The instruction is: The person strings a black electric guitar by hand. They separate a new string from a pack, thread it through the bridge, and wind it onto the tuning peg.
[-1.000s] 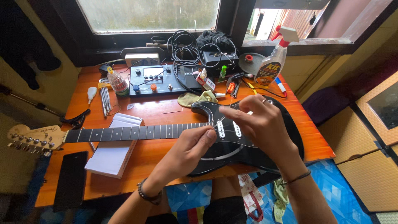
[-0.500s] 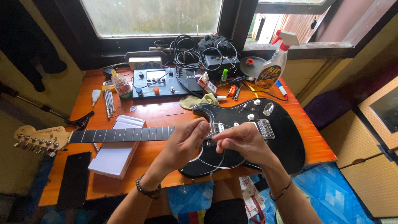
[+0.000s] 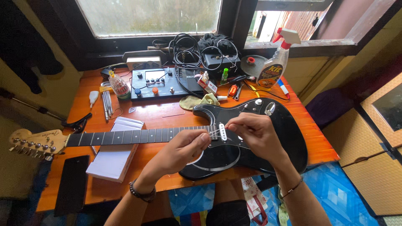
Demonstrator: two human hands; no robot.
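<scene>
A black electric guitar point(image 3: 289, 134) lies flat on the orange wooden table point(image 3: 159, 115), its neck point(image 3: 125, 136) running left to a pale headstock point(image 3: 31, 142). My left hand point(image 3: 180, 152) hovers over the guitar body near the end of the neck, fingers pinched on thin guitar strings point(image 3: 212, 133). My right hand point(image 3: 255, 134) is just to the right, over the pickups, pinching the same strings. The strings span the short gap between both hands.
A black effects unit point(image 3: 161, 83) with cables point(image 3: 188, 46) sits at the back. A spray bottle point(image 3: 274, 62), screwdrivers point(image 3: 106, 102), a yellow-green cloth point(image 3: 197, 101), a white box point(image 3: 113, 155) under the neck and a black phone point(image 3: 73, 184) lie about.
My right hand has moved left from the lower body of the guitar to the pickups. Both hands have come close together, pinching the strings.
</scene>
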